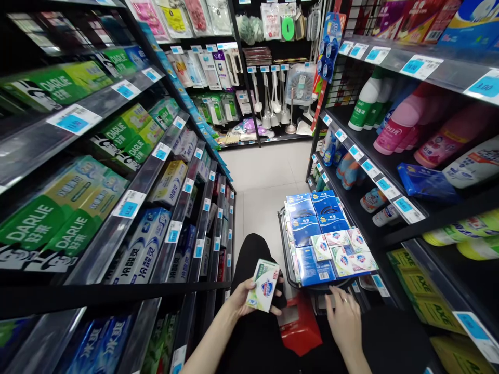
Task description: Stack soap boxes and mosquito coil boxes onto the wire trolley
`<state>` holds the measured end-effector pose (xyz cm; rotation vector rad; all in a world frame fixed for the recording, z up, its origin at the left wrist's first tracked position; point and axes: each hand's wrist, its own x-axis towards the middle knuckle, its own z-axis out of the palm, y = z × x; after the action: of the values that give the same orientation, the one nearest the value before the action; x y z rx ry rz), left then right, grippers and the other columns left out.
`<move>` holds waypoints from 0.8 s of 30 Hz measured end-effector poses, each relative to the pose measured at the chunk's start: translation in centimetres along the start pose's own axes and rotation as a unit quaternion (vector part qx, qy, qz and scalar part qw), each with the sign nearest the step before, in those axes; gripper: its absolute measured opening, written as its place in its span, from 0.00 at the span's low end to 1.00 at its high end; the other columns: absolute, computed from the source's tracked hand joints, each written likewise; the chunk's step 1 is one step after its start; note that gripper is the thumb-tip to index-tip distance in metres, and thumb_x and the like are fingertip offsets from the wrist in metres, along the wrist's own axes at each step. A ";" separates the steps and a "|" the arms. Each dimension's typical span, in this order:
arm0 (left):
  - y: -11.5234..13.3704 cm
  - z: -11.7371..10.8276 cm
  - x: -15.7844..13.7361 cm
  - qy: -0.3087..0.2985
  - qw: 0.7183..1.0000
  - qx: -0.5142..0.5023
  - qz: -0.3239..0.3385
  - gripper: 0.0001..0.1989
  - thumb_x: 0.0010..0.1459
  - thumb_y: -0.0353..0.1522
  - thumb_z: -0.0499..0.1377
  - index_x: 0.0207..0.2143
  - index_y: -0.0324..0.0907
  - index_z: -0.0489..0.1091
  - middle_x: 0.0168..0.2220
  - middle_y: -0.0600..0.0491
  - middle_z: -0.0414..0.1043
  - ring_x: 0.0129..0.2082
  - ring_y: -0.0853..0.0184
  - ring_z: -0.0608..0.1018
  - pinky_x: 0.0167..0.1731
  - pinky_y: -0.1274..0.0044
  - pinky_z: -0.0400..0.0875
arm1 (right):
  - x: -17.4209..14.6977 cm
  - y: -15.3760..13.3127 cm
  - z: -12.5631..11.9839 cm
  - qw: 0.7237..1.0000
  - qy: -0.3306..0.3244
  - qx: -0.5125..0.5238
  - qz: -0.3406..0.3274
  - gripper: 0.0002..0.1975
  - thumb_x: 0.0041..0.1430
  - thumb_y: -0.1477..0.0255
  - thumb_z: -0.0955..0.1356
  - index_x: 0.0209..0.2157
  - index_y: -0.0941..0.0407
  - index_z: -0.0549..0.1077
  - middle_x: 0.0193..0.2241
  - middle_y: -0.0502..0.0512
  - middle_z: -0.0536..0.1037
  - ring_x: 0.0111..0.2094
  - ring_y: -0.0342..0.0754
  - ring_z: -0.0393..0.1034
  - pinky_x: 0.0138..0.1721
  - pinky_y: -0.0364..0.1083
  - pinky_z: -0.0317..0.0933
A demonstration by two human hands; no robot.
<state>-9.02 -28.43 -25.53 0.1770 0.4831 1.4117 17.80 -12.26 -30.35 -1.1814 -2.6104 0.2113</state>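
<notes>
A white and green soap box (263, 285) with a blue and red shield emblem is held in my left hand (247, 298), above my dark-trousered knees. My right hand (345, 317) is empty, its fingers apart, at the near edge of a black basket (286, 259); whether the fingertips touch its rim I cannot tell. Blue boxes (305, 231) fill much of the basket. Several similar soap boxes (353, 259) lie on top of them at the near right.
Toothpaste shelves (128, 208) line the left. The right-hand shelves (374, 171) carry bottles, including pink ones (401, 119). A red stool-like object (300, 324) stands between my legs. Beyond the pale tiled floor (265, 171) hang brushes (275, 98) on a back rack.
</notes>
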 end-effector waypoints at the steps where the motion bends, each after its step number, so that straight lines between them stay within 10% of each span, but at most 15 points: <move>1: 0.4 1.6 0.6 -0.008 1.000 0.021 -0.004 0.32 0.46 0.37 0.61 0.55 0.37 0.65 0.50 0.39 0.71 0.45 0.47 0.75 0.42 0.52 0.69 | -2.0 1.3 0.3 1.000 0.002 0.006 0.000 0.24 0.67 0.59 0.55 0.45 0.58 0.75 0.44 0.63 0.76 0.45 0.54 0.68 0.45 0.51 0.58; 6: 4.1 8.9 3.5 -0.087 0.961 0.250 -0.074 0.32 0.31 0.40 0.70 0.41 0.32 0.76 0.38 0.39 0.76 0.35 0.50 0.77 0.36 0.64 0.71 | -9.4 7.2 2.6 1.000 -0.007 0.009 -0.015 0.25 0.65 0.56 0.55 0.39 0.55 0.77 0.40 0.60 0.78 0.39 0.54 0.72 0.37 0.51 0.62; 12: 6.3 14.4 6.4 -0.210 0.876 0.392 -0.187 0.33 0.24 0.46 0.72 0.35 0.37 0.79 0.38 0.42 0.76 0.39 0.45 0.76 0.40 0.64 0.70 | -10.2 7.7 2.8 0.998 -0.051 0.022 0.018 0.18 0.61 0.61 0.61 0.41 0.55 0.77 0.39 0.58 0.79 0.41 0.54 0.72 0.39 0.51 0.62; 18: 4.1 10.2 8.5 -0.011 0.958 0.274 -0.079 0.36 0.31 0.49 0.71 0.41 0.38 0.72 0.30 0.48 0.75 0.29 0.61 0.76 0.30 0.71 0.71 | -8.9 6.0 1.9 0.997 -0.052 0.037 0.034 0.18 0.61 0.63 0.59 0.38 0.56 0.77 0.37 0.58 0.79 0.41 0.54 0.70 0.41 0.52 0.60; 24: 4.7 2.6 14.3 0.166 0.830 0.515 -0.136 0.29 0.44 0.46 0.66 0.45 0.37 0.71 0.32 0.48 0.74 0.28 0.62 0.76 0.27 0.71 0.71 | -8.5 5.6 1.7 0.997 -0.048 0.042 0.042 0.16 0.61 0.64 0.60 0.36 0.55 0.77 0.35 0.59 0.79 0.40 0.54 0.70 0.41 0.51 0.59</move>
<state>-11.01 -13.33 -24.40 0.7068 1.4851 0.7675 26.67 -15.04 -34.81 -1.2832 -2.6064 0.3997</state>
